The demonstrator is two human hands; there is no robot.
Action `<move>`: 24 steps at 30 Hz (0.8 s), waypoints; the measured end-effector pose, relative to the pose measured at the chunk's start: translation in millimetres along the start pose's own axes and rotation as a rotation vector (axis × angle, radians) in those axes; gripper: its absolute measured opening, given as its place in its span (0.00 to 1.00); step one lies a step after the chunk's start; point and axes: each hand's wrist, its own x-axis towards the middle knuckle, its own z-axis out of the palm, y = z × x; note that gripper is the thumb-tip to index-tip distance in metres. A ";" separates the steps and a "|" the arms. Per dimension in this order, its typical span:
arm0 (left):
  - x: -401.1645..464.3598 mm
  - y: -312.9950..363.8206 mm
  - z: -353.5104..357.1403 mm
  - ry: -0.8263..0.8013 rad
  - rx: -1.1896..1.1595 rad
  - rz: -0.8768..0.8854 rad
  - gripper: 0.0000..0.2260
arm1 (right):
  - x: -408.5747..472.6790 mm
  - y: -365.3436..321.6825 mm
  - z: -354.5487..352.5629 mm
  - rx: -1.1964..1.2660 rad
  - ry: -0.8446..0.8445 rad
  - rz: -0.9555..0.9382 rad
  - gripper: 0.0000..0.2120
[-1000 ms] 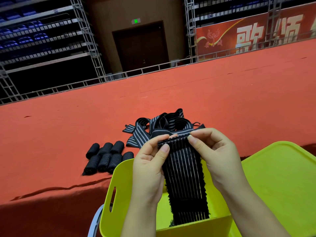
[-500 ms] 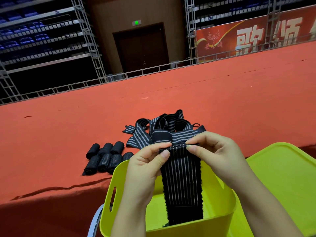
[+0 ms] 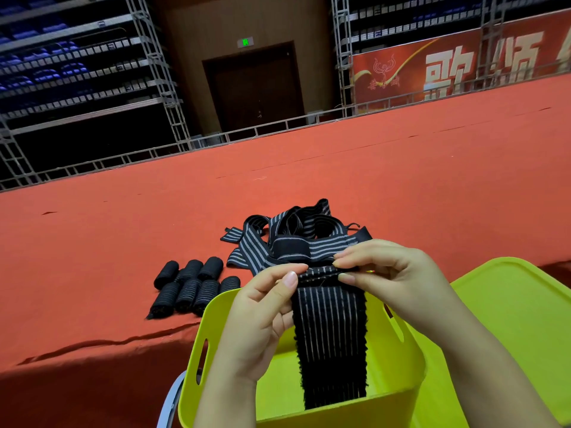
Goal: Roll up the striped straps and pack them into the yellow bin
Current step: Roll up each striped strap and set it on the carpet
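Red-carpeted stage; both hands still pinch strap, seemingly folded further.

Black striped strap hanging straight down into open yellow bin, top end folded over. Loose tangled straps heaped on red surface behind. Seven rolled straps lying in two rows, left of pile.
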 end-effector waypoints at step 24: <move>0.2 -7.3 -4.6 0.075 0.265 0.140 0.09 | -5.6 0.8 5.9 0.193 -0.056 0.278 0.13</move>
